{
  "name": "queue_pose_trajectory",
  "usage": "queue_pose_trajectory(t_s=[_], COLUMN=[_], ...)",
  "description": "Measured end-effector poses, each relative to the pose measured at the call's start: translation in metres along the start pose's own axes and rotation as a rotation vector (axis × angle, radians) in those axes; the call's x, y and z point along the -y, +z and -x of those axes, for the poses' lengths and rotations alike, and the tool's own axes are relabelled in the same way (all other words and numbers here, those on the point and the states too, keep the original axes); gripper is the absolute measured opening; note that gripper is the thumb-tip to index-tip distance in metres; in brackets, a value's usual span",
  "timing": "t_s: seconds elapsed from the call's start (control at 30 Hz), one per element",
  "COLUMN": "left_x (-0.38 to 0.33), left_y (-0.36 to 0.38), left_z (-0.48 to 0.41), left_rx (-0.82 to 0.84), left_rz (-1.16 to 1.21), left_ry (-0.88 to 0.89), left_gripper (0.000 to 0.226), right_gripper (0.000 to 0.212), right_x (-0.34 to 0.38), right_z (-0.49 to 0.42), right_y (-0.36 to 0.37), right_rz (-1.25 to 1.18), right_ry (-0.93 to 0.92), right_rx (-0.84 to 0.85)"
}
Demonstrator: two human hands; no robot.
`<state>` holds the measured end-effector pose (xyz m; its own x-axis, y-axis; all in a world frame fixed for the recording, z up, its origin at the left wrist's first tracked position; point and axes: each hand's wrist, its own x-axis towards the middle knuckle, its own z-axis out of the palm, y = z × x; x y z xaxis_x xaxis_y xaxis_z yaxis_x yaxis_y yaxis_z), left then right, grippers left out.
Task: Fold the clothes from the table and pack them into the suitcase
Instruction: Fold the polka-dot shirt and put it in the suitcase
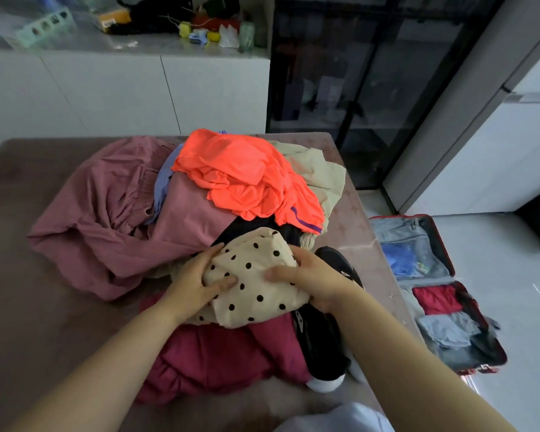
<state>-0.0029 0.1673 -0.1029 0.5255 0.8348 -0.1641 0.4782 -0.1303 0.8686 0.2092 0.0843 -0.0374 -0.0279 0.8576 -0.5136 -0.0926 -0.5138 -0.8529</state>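
Observation:
A heap of clothes covers the table (19,244). On its near side lies a cream polka-dot garment (256,285), bunched up. My left hand (194,285) grips its left side and my right hand (306,282) grips its right side. Under it are a dark red garment (219,357) and a black garment with white trim (318,338). Behind lie a bright orange top (247,176), a dusty pink garment (106,207), a beige piece (318,169) and a strip of blue cloth (164,179). The open red suitcase (443,251) lies on the floor to the right, holding folded red, grey and blue clothes.
White cabinets (122,95) with a cluttered countertop stand behind the table. A dark glass-door cabinet (356,73) is at the back right and a white unit (496,151) beside it. White floor (512,291) surrounds the suitcase. A pale cloth (340,419) shows at the bottom edge.

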Motion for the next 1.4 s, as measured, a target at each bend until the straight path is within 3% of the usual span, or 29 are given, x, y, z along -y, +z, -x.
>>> queue_pose_trajectory(t_s=[0.13,0.23,0.33,0.43,0.5,0.57,0.63,0.7,0.8,0.93,1.13,1.2,1.33,1.4], left_x=[-0.050,-0.097,-0.135,-0.172,-0.197,-0.218,-0.236,-0.253,-0.273,-0.278,-0.247,-0.241,-0.235,-0.234], left_y=[0.000,0.013,0.041,0.091,0.135,0.184,0.233,0.283,0.359,0.446,0.529,0.549,0.585,0.601], left_z=[-0.005,-0.007,-0.005,0.002,0.009,0.013,0.015,0.015,0.020,0.030,0.041,0.034,0.004,-0.021], left_rx=[0.139,0.437,0.738,0.914,0.981,0.938,0.830,0.751,0.613,0.452,0.366,0.341,0.356,0.364], left_rz=[0.148,0.187,0.097,0.115,0.071,0.008,-0.026,-0.003,0.173,0.362,0.529,0.559,0.609,0.618], left_ry=[0.032,0.016,0.013,-0.016,-0.042,-0.056,-0.048,-0.066,-0.172,-0.334,-0.535,-0.597,-0.692,-0.692], left_gripper=[0.083,0.087,0.090,0.091,0.078,0.050,0.031,0.032,0.022,0.040,0.031,0.029,0.028,0.034], right_gripper=[0.030,0.038,0.062,0.050,0.045,0.040,0.049,0.069,0.077,0.059,0.088,0.082,0.036,0.028], right_x=[0.004,0.006,0.000,-0.012,-0.026,-0.048,-0.077,-0.113,-0.163,-0.214,-0.271,-0.284,-0.290,-0.286], right_z=[0.040,0.079,0.121,0.163,0.188,0.211,0.233,0.255,0.284,0.304,0.298,0.289,0.268,0.258], right_y=[-0.022,-0.052,-0.089,-0.128,-0.157,-0.190,-0.224,-0.256,-0.282,-0.303,-0.358,-0.375,-0.413,-0.439], right_rz=[-0.220,-0.250,-0.189,-0.126,-0.123,-0.157,-0.294,-0.540,-0.736,-0.644,-0.598,-0.544,-0.422,-0.344], right_ry=[-0.090,-0.143,-0.140,-0.131,-0.120,-0.124,-0.116,-0.153,-0.198,-0.146,0.031,0.092,0.084,0.084], right_rx=[-0.027,-0.029,0.068,0.087,0.033,-0.049,-0.195,-0.339,-0.374,-0.363,-0.449,-0.488,-0.618,-0.664])
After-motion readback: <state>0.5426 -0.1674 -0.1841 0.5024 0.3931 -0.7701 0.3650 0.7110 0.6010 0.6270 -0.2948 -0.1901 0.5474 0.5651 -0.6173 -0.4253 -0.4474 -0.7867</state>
